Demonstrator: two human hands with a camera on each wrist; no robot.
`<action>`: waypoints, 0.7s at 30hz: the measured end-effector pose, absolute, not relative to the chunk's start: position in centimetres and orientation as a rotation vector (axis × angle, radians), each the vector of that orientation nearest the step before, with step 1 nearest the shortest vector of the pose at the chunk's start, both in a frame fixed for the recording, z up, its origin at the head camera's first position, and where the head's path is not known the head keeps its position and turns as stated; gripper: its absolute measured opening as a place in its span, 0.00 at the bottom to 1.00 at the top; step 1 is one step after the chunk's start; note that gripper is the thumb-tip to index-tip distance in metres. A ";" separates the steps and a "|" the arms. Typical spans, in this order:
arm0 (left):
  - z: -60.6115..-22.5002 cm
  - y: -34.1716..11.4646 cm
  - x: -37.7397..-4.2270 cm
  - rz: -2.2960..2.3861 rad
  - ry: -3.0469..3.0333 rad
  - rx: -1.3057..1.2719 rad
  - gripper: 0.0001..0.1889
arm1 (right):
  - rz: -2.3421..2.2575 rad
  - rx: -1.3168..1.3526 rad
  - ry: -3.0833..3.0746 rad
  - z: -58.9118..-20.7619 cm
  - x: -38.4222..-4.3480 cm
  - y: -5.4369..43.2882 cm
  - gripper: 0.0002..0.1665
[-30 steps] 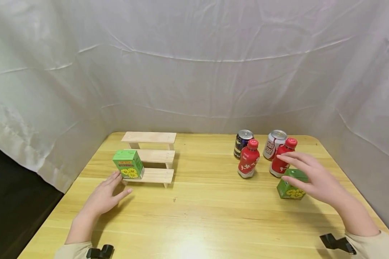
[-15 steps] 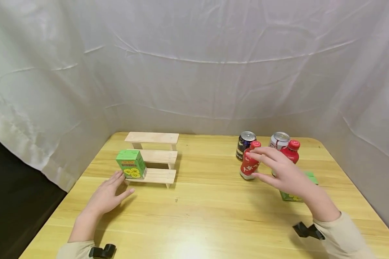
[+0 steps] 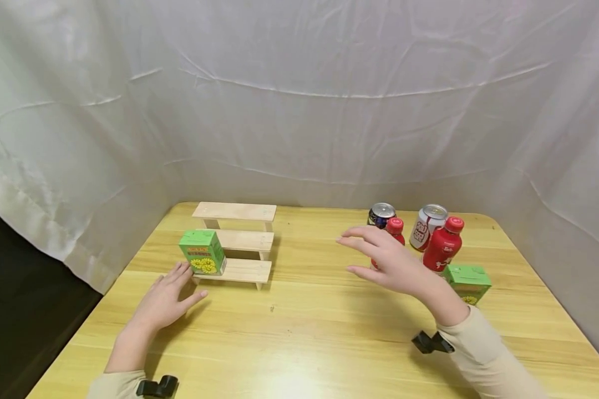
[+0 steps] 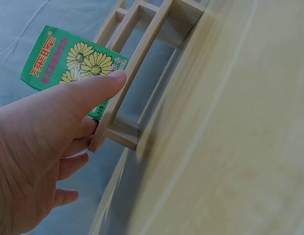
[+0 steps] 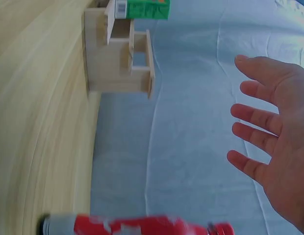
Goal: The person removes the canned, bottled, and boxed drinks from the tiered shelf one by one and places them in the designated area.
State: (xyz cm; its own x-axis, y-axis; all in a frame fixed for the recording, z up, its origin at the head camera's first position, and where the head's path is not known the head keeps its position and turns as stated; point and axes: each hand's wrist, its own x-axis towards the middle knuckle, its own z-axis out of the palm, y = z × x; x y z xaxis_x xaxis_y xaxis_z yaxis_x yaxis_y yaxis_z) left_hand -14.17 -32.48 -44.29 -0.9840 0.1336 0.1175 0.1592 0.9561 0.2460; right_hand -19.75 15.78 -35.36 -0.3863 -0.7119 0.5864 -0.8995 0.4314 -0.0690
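Observation:
A green drink carton point(image 3: 203, 253) with yellow flowers stands at the left end of the lowest step of a small wooden tiered stand point(image 3: 247, 270). My left hand point(image 3: 162, 299) lies at that front corner, fingers extended; in the left wrist view its thumb overlaps the carton point(image 4: 86, 58) near the step's edge. Out over the table, my right hand point(image 3: 386, 263) hovers with fingers spread and holds nothing. Behind it, a red bottle point(image 3: 395, 226) is mostly hidden in the head view. That red bottle point(image 5: 142, 225) shows at the bottom of the right wrist view, apart from the fingers.
On the right side stand another red bottle point(image 3: 443, 246), a white can point(image 3: 426, 228), a dark can point(image 3: 381, 210) and a second green carton point(image 3: 469, 280), partly behind my right forearm. Grey-white cloth point(image 3: 319, 133) hangs behind the wooden table point(image 3: 279, 343).
My right hand has swept left from above the right-hand carton, past the red bottles, staying spread. My left hand and the carton on the stand keep their places.

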 end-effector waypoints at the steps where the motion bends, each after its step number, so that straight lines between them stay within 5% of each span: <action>1: -44.3 -32.5 -14.2 -0.390 -3.008 -0.226 0.44 | 0.525 1.368 -2.207 -35.4 -19.9 15.3 0.36; 21: -43.9 -32.2 -14.0 -0.410 -3.019 -0.212 0.44 | 0.545 1.329 -2.272 -36.2 -22.0 6.7 0.30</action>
State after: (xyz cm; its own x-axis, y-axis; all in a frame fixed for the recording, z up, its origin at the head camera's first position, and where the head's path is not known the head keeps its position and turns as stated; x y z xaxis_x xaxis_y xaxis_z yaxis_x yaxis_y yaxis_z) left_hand -14.00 -32.21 -43.87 -0.9866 0.1250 0.1048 0.1484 0.9545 0.2588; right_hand -22.03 6.72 -36.16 -0.4348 -0.7045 0.5609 -0.8824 0.4578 -0.1088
